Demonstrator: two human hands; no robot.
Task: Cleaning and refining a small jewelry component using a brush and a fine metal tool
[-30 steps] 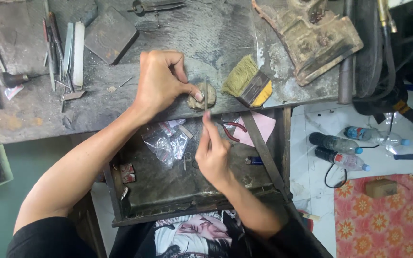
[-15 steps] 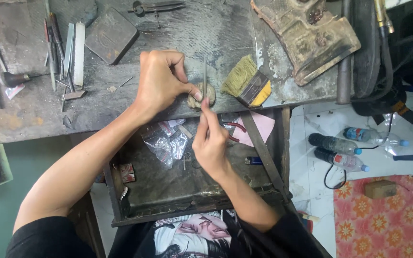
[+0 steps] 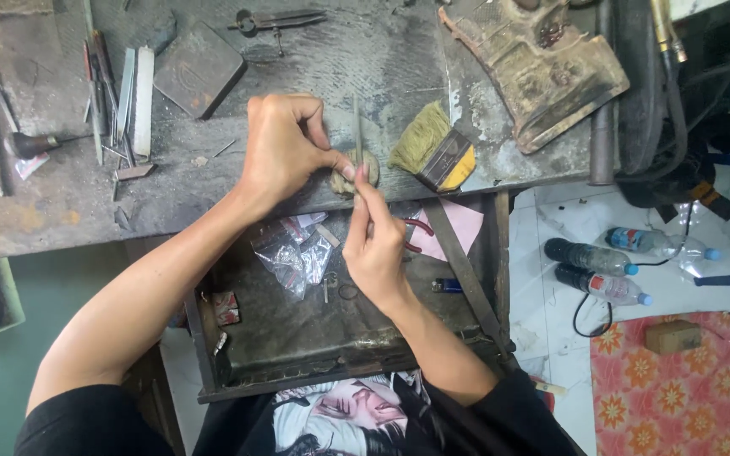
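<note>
My left hand rests on the worn workbench, its thumb and fingers pinching a tiny piece against a small wooden peg at the bench edge. The piece itself is too small to make out. My right hand grips a thin metal file that points away from me, lying across the peg beside my left thumb.
A yellow-handled brush lies just right of the peg. Files and gravers and a dark steel block sit at the bench's left. An open drawer below holds plastic bags, red pliers and a lighter. Bottles lie on the floor.
My right hand has pushed the file forward over the peg, away from me. The left hand has stayed in place.
</note>
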